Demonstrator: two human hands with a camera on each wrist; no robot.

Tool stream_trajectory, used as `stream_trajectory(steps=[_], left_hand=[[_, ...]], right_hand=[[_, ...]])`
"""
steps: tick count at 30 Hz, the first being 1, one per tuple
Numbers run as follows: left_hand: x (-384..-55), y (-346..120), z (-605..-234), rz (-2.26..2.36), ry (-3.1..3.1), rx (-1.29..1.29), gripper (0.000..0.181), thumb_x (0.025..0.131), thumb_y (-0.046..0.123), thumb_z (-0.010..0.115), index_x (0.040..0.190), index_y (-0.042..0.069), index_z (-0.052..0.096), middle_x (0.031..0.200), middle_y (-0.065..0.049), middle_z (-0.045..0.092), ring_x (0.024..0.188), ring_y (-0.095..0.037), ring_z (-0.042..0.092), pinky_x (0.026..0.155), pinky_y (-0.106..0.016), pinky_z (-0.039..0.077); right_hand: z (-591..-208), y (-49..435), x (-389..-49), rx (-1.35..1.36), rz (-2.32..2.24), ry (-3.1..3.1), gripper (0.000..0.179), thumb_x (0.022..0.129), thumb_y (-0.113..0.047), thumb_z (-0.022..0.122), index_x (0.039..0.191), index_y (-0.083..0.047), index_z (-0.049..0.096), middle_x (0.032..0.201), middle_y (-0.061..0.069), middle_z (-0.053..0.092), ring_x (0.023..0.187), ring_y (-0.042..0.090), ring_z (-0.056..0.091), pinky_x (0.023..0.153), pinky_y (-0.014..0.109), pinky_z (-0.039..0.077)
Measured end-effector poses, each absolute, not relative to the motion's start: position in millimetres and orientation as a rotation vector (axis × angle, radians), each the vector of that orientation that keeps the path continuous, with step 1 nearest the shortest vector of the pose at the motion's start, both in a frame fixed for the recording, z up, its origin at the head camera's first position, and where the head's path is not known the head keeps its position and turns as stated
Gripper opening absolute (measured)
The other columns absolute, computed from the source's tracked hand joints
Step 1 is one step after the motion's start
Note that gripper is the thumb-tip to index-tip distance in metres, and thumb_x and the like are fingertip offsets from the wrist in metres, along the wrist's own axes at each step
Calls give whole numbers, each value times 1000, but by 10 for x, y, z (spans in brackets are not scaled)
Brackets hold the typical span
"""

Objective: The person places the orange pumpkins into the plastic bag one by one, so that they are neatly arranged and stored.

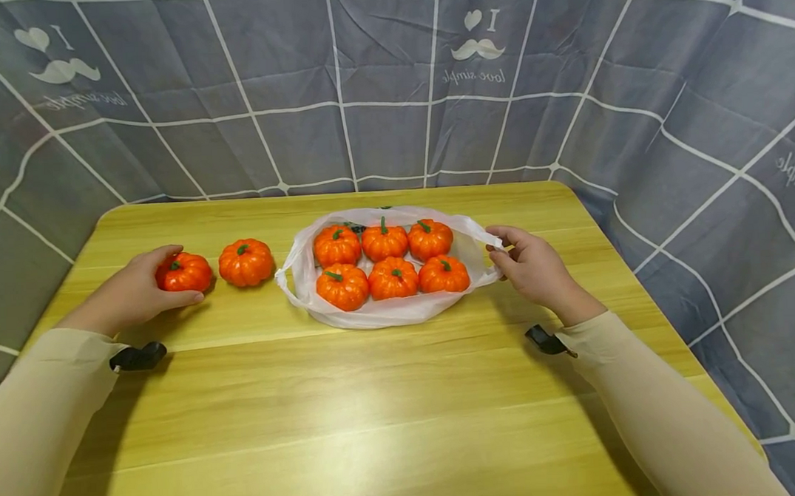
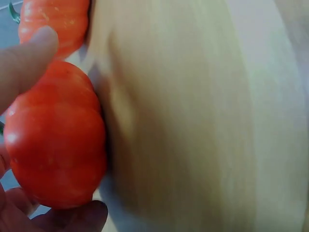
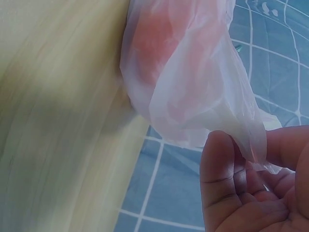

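Note:
My left hand [image 1: 136, 287] curves round a small orange pumpkin [image 1: 187, 273] with a green stem at the left of the table. In the left wrist view, its fingers lie against one end of that pumpkin [image 2: 58, 140] and the thumb is at the other end. A second pumpkin [image 1: 246, 263] sits just to the right. Several more pumpkins stand in two rows inside a white plastic bag [image 1: 381, 319], whose mouth is spread wide. My right hand [image 1: 534, 268] pinches the bag's right handle between thumb and fingers, also visible in the right wrist view [image 3: 251, 188].
The wooden table [image 1: 352, 420] has rounded far corners. A grey curtain [image 1: 393, 144] with white grid lines hangs behind it and at both sides. The bag's left handle [image 1: 286, 282] lies loose near the second pumpkin.

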State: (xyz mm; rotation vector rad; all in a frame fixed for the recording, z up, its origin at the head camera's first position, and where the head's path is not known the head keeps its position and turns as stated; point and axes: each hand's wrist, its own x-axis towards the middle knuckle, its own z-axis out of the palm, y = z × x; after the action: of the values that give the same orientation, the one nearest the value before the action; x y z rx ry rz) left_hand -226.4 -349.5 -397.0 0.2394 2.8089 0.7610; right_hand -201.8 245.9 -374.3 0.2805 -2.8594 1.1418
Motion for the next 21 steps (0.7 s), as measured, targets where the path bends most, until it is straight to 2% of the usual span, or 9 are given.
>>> stream_trajectory(steps=[11, 21], left_hand=[[-2234, -3542, -4030, 778, 2810, 154, 108, 92, 54, 78, 165, 0, 19, 156, -39, 34, 130, -56, 43, 108, -73, 36], [-2202, -3519, -4032, 775, 2841, 147, 104, 92, 51, 79, 163, 0, 25, 152, -38, 40, 129, -57, 46, 108, -73, 36]], right_hand=[[-3739, 2443, -2017, 265, 1141, -2878, 44, 106, -10, 60, 149, -3, 56, 114, 20, 65, 76, 23, 66, 62, 19, 53], [-3791, 2447, -2041, 290, 1158, -2857, 44, 106, -9, 60, 149, -3, 56, 119, 20, 68, 74, 19, 65, 63, 19, 54]])
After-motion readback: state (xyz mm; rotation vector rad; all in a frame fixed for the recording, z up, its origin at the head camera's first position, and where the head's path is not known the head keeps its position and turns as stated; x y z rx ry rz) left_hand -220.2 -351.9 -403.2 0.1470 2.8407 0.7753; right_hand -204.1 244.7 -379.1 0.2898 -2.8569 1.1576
